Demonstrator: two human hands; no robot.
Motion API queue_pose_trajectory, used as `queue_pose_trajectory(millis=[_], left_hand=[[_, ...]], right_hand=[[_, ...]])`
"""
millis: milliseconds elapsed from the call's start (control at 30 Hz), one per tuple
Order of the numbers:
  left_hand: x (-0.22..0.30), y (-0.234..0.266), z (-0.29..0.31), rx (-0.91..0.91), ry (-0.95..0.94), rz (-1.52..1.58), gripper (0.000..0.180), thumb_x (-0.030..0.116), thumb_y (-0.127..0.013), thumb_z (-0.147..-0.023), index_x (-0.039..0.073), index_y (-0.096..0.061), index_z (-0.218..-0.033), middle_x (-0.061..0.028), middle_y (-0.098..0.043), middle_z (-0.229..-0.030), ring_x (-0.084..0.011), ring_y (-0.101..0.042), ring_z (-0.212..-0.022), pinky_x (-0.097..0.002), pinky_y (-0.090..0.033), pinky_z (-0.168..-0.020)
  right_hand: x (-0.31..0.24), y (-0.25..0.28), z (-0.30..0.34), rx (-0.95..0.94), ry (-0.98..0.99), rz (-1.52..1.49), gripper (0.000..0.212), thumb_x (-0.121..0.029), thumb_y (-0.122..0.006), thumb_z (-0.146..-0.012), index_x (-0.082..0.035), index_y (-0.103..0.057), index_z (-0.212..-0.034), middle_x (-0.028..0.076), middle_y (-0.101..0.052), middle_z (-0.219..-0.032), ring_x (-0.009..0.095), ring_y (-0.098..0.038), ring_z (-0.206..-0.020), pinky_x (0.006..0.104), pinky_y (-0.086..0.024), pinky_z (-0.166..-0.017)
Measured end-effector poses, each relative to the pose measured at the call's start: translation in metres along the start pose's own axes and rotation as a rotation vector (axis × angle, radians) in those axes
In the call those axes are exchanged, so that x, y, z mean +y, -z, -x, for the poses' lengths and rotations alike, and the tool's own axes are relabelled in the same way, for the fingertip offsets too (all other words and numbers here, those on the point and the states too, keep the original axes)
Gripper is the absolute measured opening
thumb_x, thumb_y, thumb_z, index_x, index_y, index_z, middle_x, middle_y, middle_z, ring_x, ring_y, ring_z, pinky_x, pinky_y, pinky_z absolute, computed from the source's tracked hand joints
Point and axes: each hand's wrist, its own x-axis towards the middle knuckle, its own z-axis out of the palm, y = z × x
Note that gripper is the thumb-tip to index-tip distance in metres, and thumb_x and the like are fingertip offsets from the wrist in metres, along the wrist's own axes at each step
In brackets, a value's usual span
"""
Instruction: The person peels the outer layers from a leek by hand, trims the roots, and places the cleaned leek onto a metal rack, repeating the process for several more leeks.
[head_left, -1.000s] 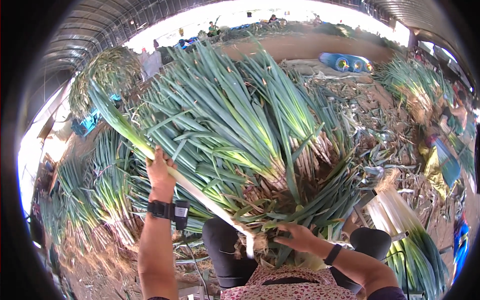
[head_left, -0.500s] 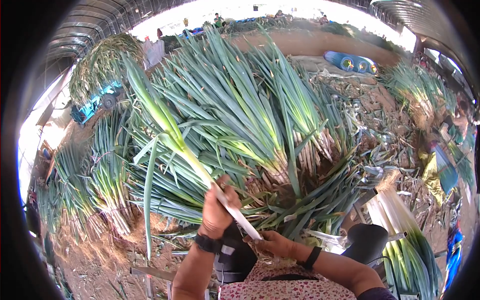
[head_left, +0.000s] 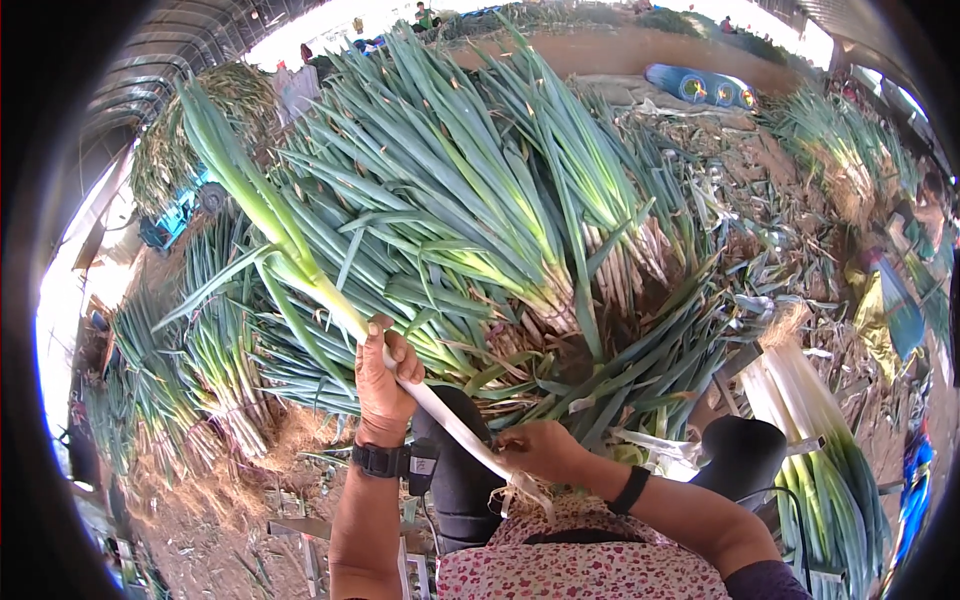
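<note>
A long green onion point(head_left: 450, 420) slants across in front of me, its leaves up to the far left and its stringy roots point(head_left: 522, 488) low near my lap. My left hand point(head_left: 385, 385) is wrapped round the pale stalk at about its middle. Just above the roots, my right hand point(head_left: 545, 450) is closed with its fingertips against the white end. What those fingertips pinch is hidden. Beyond both hands lies a big heap of green onions point(head_left: 450, 190), with leaves pointing away and white ends toward me.
Trimmed white onions point(head_left: 800, 400) lie on a rack at my right, beside a dark rounded pad point(head_left: 745, 455). Tied bundles point(head_left: 235, 400) stand at the left. Scraps of leaf litter the ground point(head_left: 760, 220). A teal cart point(head_left: 175, 215) and a blue roll point(head_left: 700, 87) are farther off.
My left hand has moved left and a little up with the onion, whose leaves swung left. The root end now shows below my right hand, which has shifted slightly right and up.
</note>
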Motion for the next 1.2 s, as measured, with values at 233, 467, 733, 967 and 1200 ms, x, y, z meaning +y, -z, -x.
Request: queue_pose_trajectory(millis=[233,467,733,967,1200], left_hand=[[-0.007,0.001,0.005,-0.150,0.028,-0.023,0.025,0.034,-0.058,-0.085,0.011,-0.050,-0.092,0.0026,-0.040,-0.055,-0.0075,-0.036,-0.039,-0.0230,-0.033,-0.037],[-0.007,0.004,0.007,-0.169,0.050,-0.033,0.029,0.033,-0.065,-0.080,0.011,-0.050,-0.092,0.0021,-0.040,-0.054,-0.0081,-0.037,-0.038,-0.0231,-0.034,-0.034],[0.000,0.006,0.010,-0.205,0.076,-0.032,0.028,0.031,-0.067,-0.078,0.012,-0.051,-0.093,0.0020,-0.041,-0.055,-0.0087,-0.037,-0.038,-0.0235,-0.035,-0.034],[-0.004,0.003,0.013,-0.232,0.094,-0.018,0.027,0.029,-0.067,-0.078,0.011,-0.051,-0.092,0.0018,-0.041,-0.055,-0.0088,-0.037,-0.038,-0.0242,-0.036,-0.034],[-0.002,0.007,0.009,-0.396,0.139,0.037,0.026,0.029,-0.063,-0.080,0.007,-0.049,-0.083,0.0010,-0.040,-0.052,-0.0096,-0.038,-0.037,-0.0263,-0.036,-0.034]], right_hand=[[0.018,-0.033,-0.016,0.108,0.113,0.054,0.020,-0.023,-0.060,-0.072,-0.009,-0.067,-0.085,0.012,-0.064,-0.078,0.029,-0.061,-0.071,0.0368,-0.048,-0.065],[0.019,-0.045,-0.022,0.190,0.141,0.132,0.017,-0.021,-0.062,-0.072,-0.006,-0.066,-0.078,0.012,-0.063,-0.072,0.028,-0.061,-0.066,0.0340,-0.048,-0.060],[0.013,-0.039,-0.016,0.098,0.008,-0.057,0.021,-0.020,-0.064,-0.072,-0.006,-0.067,-0.086,0.012,-0.064,-0.074,0.025,-0.062,-0.064,0.0316,-0.048,-0.058],[0.017,-0.042,-0.021,0.176,0.168,0.031,0.021,-0.020,-0.063,-0.070,-0.005,-0.066,-0.085,0.011,-0.063,-0.071,0.025,-0.062,-0.063,0.0314,-0.048,-0.059],[0.041,-0.050,-0.024,0.244,0.119,0.000,0.018,-0.022,-0.060,-0.073,-0.006,-0.065,-0.079,0.012,-0.062,-0.068,0.025,-0.061,-0.061,0.0359,-0.047,-0.059]])
